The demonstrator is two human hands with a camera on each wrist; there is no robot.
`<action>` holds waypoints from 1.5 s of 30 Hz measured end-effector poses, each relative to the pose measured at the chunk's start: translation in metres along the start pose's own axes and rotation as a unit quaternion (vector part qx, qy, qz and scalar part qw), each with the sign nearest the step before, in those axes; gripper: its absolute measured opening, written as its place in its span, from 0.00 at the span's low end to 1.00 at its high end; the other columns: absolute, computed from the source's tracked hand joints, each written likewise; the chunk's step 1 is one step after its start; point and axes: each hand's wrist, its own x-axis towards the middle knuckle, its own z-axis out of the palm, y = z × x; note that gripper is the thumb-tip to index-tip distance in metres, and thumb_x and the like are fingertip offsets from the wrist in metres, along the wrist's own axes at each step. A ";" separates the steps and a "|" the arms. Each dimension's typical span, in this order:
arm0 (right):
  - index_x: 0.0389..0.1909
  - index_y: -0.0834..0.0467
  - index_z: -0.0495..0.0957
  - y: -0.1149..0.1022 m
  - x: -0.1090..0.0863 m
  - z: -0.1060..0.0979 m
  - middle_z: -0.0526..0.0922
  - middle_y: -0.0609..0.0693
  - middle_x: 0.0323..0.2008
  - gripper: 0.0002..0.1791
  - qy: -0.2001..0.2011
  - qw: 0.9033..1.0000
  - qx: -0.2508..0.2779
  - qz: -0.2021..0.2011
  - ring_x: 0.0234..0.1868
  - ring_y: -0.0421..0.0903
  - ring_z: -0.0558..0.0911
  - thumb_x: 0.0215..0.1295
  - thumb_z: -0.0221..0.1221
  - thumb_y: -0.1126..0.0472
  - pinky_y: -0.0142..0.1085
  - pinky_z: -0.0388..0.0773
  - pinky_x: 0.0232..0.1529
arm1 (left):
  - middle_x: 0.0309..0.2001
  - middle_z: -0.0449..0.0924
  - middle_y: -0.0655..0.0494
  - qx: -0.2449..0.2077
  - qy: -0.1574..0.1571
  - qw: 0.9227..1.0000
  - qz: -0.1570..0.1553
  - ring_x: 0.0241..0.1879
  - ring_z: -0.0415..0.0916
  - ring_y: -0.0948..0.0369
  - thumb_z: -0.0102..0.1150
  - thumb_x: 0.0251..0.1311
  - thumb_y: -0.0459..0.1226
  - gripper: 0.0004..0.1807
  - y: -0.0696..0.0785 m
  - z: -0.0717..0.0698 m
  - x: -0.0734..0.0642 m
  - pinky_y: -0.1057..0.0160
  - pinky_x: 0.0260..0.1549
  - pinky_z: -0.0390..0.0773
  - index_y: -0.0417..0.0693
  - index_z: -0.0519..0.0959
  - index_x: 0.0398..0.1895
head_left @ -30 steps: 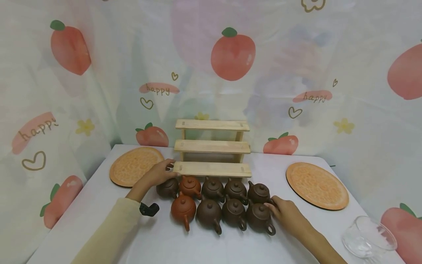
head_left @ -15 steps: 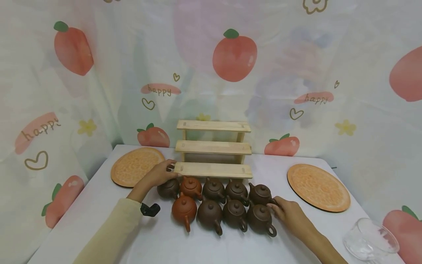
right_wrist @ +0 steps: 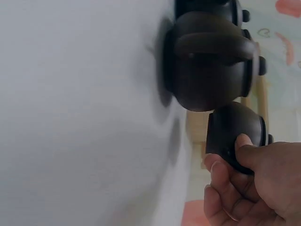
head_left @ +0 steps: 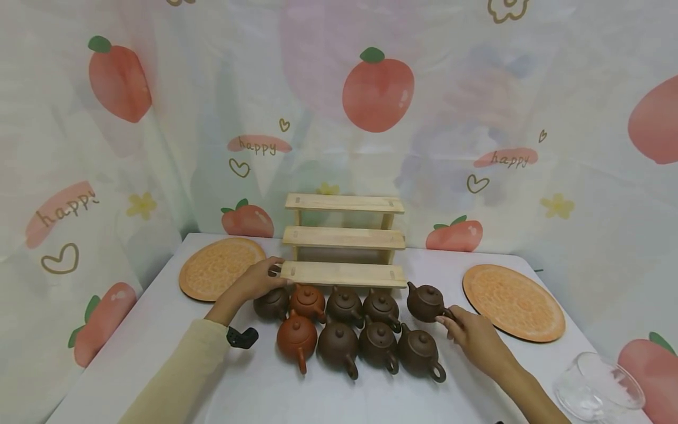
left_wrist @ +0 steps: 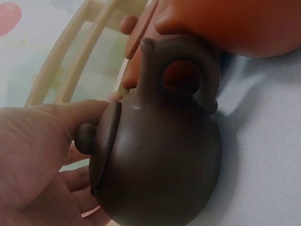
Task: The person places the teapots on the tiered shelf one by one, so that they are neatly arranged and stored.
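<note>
My right hand [head_left: 475, 337] pinches a dark brown teapot [head_left: 425, 302] by its handle, its spout pointing to the back left. In the right wrist view this teapot [right_wrist: 233, 129] is off the white tabletop, its shadow apart from it. My left hand [head_left: 258, 278] lies over the back-left dark teapot [head_left: 271, 304], at the left end of the wooden rack's lowest board [head_left: 343, 274]. Its fingers are loosely bent, thumb spread; the teapot [left_wrist: 160, 155] hides the fingertips in the left wrist view. Two reddish-orange teapots [head_left: 296, 337] and several dark ones [head_left: 338, 344] stand in two rows before the rack.
The three-step wooden rack [head_left: 344, 237] stands against the patterned backdrop. A round orange mat [head_left: 219, 269] lies at the left, another mat [head_left: 514, 302] at the right. A clear glass bowl [head_left: 595, 386] stands at the right front.
My right hand has lifted the back-right dark teapot and drawn it slightly right and back, away from the front-row teapot. The left hand has stayed at the rack's end.
</note>
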 end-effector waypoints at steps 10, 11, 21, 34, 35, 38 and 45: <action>0.27 0.53 0.75 -0.008 0.030 -0.022 0.79 0.43 0.21 0.15 -0.004 0.999 -0.010 0.036 0.23 0.36 0.75 0.78 0.61 0.57 0.33 0.71 0.24 | 0.62 0.80 0.32 -0.004 0.002 1.000 -0.014 0.64 0.78 0.39 0.69 0.69 0.46 0.39 -0.001 0.001 0.001 0.39 0.63 0.76 0.35 0.68 0.75; 0.27 0.53 0.75 -0.009 0.035 -0.024 0.78 0.43 0.20 0.16 0.003 0.999 -0.011 0.030 0.23 0.36 0.75 0.78 0.62 0.57 0.33 0.71 0.25 | 0.62 0.80 0.32 -0.004 0.003 1.000 -0.014 0.64 0.78 0.39 0.69 0.69 0.46 0.39 -0.001 0.001 0.001 0.39 0.63 0.76 0.35 0.68 0.75; 0.31 0.57 0.77 -0.017 0.082 -0.037 0.80 0.44 0.21 0.15 0.005 1.000 -0.008 0.022 0.26 0.42 0.79 0.80 0.59 0.56 0.36 0.73 0.27 | 0.63 0.80 0.32 -0.011 0.004 1.000 -0.021 0.65 0.78 0.39 0.69 0.69 0.46 0.39 0.002 0.002 0.001 0.40 0.64 0.75 0.35 0.68 0.75; 0.33 0.61 0.77 -0.037 0.149 -0.042 0.83 0.52 0.26 0.17 -0.017 1.000 0.009 0.016 0.30 0.51 0.83 0.83 0.56 0.54 0.42 0.75 0.33 | 0.61 0.81 0.33 0.002 0.005 1.000 -0.015 0.63 0.79 0.39 0.70 0.68 0.45 0.37 0.000 0.001 0.002 0.40 0.62 0.76 0.34 0.70 0.73; 0.34 0.61 0.77 -0.038 0.154 -0.042 0.84 0.53 0.26 0.18 -0.018 1.000 0.007 0.016 0.30 0.52 0.83 0.83 0.55 0.54 0.42 0.75 0.33 | 0.61 0.81 0.33 0.003 0.004 1.000 -0.016 0.63 0.79 0.39 0.69 0.68 0.45 0.37 0.000 0.001 0.002 0.40 0.62 0.76 0.34 0.70 0.73; 0.34 0.61 0.77 -0.042 0.170 -0.044 0.84 0.55 0.27 0.18 -0.021 1.000 0.000 0.016 0.29 0.51 0.82 0.83 0.55 0.53 0.41 0.74 0.32 | 0.61 0.81 0.32 0.002 0.003 1.000 -0.021 0.63 0.78 0.39 0.69 0.68 0.45 0.37 0.000 0.001 0.002 0.40 0.62 0.76 0.34 0.69 0.74; 0.35 0.62 0.77 -0.049 0.203 -0.046 0.85 0.57 0.28 0.18 -0.020 0.999 -0.012 0.028 0.32 0.54 0.83 0.84 0.54 0.53 0.44 0.74 0.36 | 0.62 0.81 0.33 0.001 0.002 1.000 -0.027 0.63 0.78 0.39 0.69 0.68 0.45 0.38 0.002 0.001 0.001 0.39 0.62 0.76 0.35 0.69 0.74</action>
